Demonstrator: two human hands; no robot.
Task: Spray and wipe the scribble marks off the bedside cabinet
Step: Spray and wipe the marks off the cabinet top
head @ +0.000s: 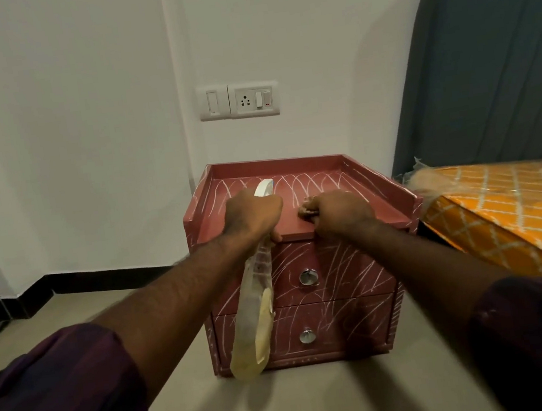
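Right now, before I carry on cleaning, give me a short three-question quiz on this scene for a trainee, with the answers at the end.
1. True or false: the left hand grips the spray bottle near its nozzle, and the bottle's body hangs in front of the drawers.
2. How many drawer knobs show on the front of the bedside cabinet? A) one B) two C) three
3. Fill in the blank: the scribble marks on the cabinet are ___ in colour.

Key: 1 true; 2 B; 3 white.

Left hand [251, 212] grips spray bottle [256, 296] before the scribbled cabinet [338, 265].
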